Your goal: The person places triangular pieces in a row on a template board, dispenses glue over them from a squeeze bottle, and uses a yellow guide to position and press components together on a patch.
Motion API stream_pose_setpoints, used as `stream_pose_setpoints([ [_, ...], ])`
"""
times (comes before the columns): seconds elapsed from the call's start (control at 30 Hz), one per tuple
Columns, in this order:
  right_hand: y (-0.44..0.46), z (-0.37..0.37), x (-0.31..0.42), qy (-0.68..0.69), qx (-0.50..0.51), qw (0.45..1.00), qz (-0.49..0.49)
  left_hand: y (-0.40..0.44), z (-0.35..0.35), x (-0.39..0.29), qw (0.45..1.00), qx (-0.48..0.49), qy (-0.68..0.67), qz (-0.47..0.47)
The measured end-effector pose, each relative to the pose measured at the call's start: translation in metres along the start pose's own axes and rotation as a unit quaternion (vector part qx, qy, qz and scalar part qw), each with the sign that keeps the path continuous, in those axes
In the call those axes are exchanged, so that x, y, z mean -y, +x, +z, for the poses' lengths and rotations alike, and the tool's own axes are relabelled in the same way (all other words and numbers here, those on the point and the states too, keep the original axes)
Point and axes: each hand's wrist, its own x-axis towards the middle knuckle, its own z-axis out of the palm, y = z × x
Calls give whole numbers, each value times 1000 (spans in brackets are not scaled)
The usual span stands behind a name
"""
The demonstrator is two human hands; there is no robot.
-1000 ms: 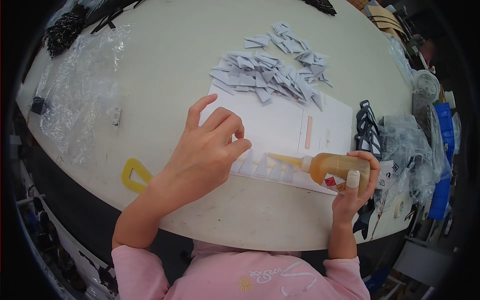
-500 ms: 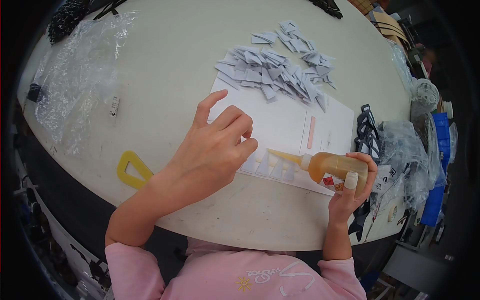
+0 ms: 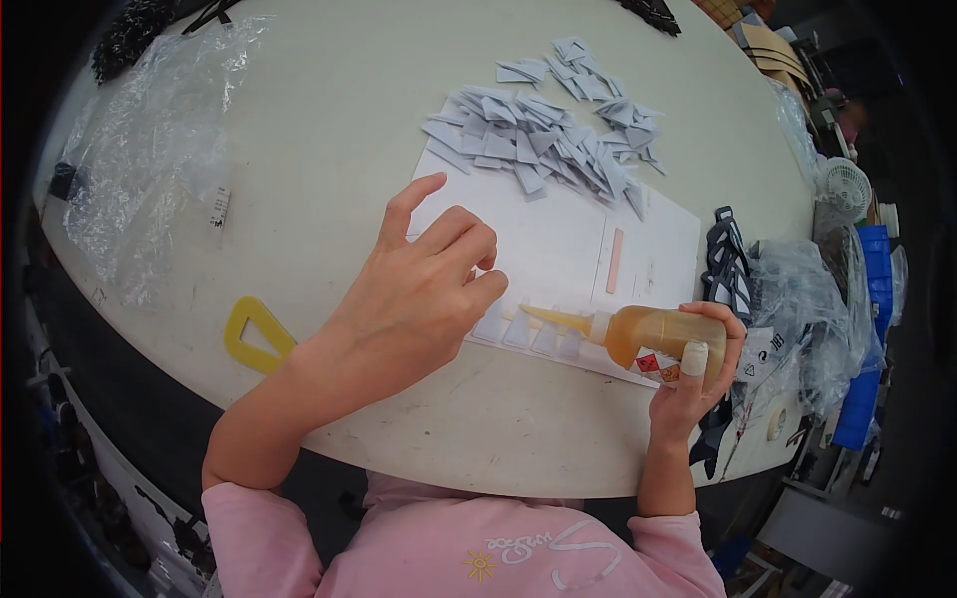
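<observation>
My right hand [image 3: 703, 364] is wrapped round a bottle [image 3: 648, 339] of amber liquid, tilted on its side with its long nozzle [image 3: 558, 318] pointing left. Beneath the nozzle, several small pale triangular pieces [image 3: 544, 339] lie in a row along the near edge of a white sheet [image 3: 558, 234]. My left hand [image 3: 424, 279] hovers over the sheet's left part, its index finger raised and the others curled; the thumb and fingertips are close together, and whether something small is between them is hidden. A heap of folded white pieces [image 3: 538, 140] covers the sheet's far edge.
A yellow triangular frame [image 3: 241, 344] lies by my left forearm. Clear plastic wrap [image 3: 150, 159] spreads at the left. Dark strapped items [image 3: 729, 259], more clear plastic [image 3: 807, 299], a blue bin [image 3: 865, 349] and a small white fan [image 3: 845, 189] are at the right. A pink strip [image 3: 615, 261] rests on the sheet.
The bottle in my right hand has moved slightly left, its nozzle tip now over the pieces further left. My left hand keeps about the same pose. The whole view has shifted a little.
</observation>
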Motion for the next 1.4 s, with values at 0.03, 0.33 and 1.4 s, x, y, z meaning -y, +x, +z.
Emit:
stream_pose_setpoints([
  [0.03,0,0,1,4,5,1000,3,0,0,0,1000,-1,1,0],
  [0.33,-1,-1,2,10,8,1000,11,-1,1,2,1000,2,-1,-1],
  [1.4,32,-21,12,318,-49,931,172,-10,-14,9,996,37,-76,3],
])
